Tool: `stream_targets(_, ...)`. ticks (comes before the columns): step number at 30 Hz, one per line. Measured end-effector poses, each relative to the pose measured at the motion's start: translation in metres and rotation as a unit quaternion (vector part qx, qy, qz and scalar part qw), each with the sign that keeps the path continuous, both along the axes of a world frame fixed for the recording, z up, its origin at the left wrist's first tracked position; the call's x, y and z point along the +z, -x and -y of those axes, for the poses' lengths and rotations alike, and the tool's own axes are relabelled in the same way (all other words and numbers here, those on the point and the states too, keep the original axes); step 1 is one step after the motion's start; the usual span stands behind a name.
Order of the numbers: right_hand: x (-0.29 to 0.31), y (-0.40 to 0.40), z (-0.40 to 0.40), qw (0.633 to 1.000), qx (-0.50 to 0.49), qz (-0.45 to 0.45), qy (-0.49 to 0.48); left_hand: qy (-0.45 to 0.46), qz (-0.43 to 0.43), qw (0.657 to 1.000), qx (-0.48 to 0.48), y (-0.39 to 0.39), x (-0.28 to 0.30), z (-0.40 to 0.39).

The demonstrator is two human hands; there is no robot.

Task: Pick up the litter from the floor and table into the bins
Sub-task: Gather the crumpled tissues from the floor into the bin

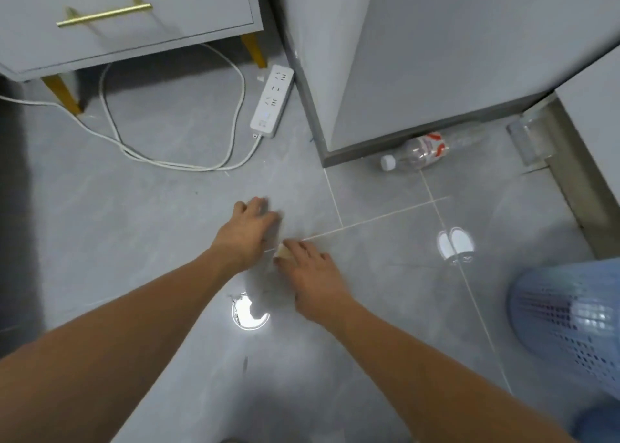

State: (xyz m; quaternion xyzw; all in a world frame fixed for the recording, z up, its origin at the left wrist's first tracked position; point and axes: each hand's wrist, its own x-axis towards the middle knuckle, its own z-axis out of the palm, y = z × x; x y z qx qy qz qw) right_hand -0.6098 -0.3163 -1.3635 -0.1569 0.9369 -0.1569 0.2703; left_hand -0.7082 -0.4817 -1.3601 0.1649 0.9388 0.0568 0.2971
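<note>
Both my hands reach down to the grey tiled floor. My right hand (310, 271) pinches a small pale scrap of litter (282, 252) at its fingertips. My left hand (250, 229) lies just to the left of it, fingers spread and blurred, with nothing visible in it. An empty clear plastic bottle (426, 150) with a red and white label and a white cap lies on its side against the base of a grey wall corner, beyond my hands to the right. A blue mesh bin (570, 311) stands at the right edge.
A grey drawer cabinet (134, 16) on gold legs stands at the far left. A white power strip (272, 102) and its looped cable (167, 160) lie on the floor in front of it. A clear glass-like object (528, 140) sits by the wall at the right.
</note>
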Motion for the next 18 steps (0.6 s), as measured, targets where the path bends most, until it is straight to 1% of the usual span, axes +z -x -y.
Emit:
stream_targets(2,0.002,-0.017,-0.018,1.000,-0.013,-0.010,-0.001,0.015,-0.022,1.000,0.011,-0.013,0.002,0.000)
stream_targets(4,0.006,-0.037,-0.046,0.997,-0.069,0.025,-0.020,0.003,-0.001,0.999,0.046,-0.034,0.012,-0.003)
stream_targets(6,0.016,-0.062,-0.079,0.987,-0.136,0.069,-0.047,-0.039,0.039,0.996,0.073,-0.063,0.033,-0.013)
stream_targets(9,0.058,-0.106,-0.119,0.956,-0.283,0.071,-0.030,-0.097,0.088,0.989,0.068,-0.110,0.085,-0.046)
stream_targets(11,0.107,-0.138,-0.142,0.916,-0.397,0.051,0.015,-0.127,0.116,0.984,0.047,-0.141,0.127,-0.083)
stream_targets(13,0.163,-0.176,-0.166,0.866,-0.496,0.013,0.057,-0.139,0.143,0.980,0.011,-0.171,0.176,-0.130)
stream_targets(15,0.220,-0.217,-0.195,0.802,-0.589,-0.042,0.089,-0.167,0.158,0.972,-0.040,-0.199,0.227,-0.185)
stream_targets(18,0.286,-0.279,-0.244,0.698,-0.702,-0.114,0.086,-0.235,0.168,0.950,-0.121,-0.239,0.294,-0.268)
